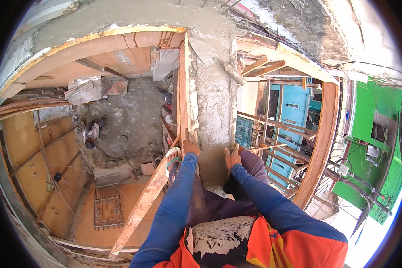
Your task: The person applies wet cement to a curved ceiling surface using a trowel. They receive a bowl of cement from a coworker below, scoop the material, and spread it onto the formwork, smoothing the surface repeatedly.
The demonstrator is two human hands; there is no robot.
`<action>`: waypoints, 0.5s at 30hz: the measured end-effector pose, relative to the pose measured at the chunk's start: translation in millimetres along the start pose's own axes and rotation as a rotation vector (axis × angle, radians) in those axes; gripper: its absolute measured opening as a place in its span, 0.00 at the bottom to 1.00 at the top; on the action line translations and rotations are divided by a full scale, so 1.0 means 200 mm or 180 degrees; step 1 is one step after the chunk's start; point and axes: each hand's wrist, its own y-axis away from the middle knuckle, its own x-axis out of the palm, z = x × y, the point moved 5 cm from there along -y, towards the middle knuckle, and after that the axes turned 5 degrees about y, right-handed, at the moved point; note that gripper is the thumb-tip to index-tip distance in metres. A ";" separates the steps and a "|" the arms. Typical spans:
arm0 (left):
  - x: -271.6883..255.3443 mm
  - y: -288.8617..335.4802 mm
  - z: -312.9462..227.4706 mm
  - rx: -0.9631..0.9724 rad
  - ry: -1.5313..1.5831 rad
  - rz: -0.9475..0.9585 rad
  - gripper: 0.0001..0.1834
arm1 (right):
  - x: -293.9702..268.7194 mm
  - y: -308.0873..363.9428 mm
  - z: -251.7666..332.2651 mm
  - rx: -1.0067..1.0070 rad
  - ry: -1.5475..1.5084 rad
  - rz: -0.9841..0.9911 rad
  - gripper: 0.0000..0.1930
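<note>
A channel of wet grey concrete (214, 102) runs straight ahead between two upright form boards, with my legs astride its near end. My left hand (191, 146) grips the top edge of the left form board (184, 89), its thumb on the concrete side. Across the channel, my right hand (232, 157) is closed over the right form board (233, 102), thumb and fingers on either side of its edge. Farther along, a concrete-smeared, stick-like object (231, 72) lies across the right edge; its kind is unclear. My left foot, in a sandal (173, 157), rests at a slanted plank (143, 203).
Below left, a person (94, 130) is beside a wet concrete floor (134, 111). A metal grate (107, 206) lies on orange-brown boards. Wooden braces (281, 125) and a blue door (291, 120) are below right. Wires cross before a green wall (366, 165). Rebar ends protrude at the top.
</note>
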 end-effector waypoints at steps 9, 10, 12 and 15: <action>-0.05 0.00 0.00 -0.0196 -0.0041 0.0096 0.28 | -0.05 -0.09 -0.05 -0.0220 0.0215 0.0365 0.39; -0.06 0.02 -0.04 -0.0304 -0.0208 0.0180 0.28 | -0.08 -0.10 -0.06 -0.0163 0.0203 0.0517 0.38; -0.07 0.05 -0.16 -0.0546 -0.0849 0.0514 0.29 | -0.09 -0.30 -0.21 -0.0736 0.0257 0.0608 0.41; -0.17 0.14 -0.37 -0.1014 -0.1897 0.0973 0.32 | -0.21 -0.58 -0.30 -0.0868 0.0508 0.1196 0.37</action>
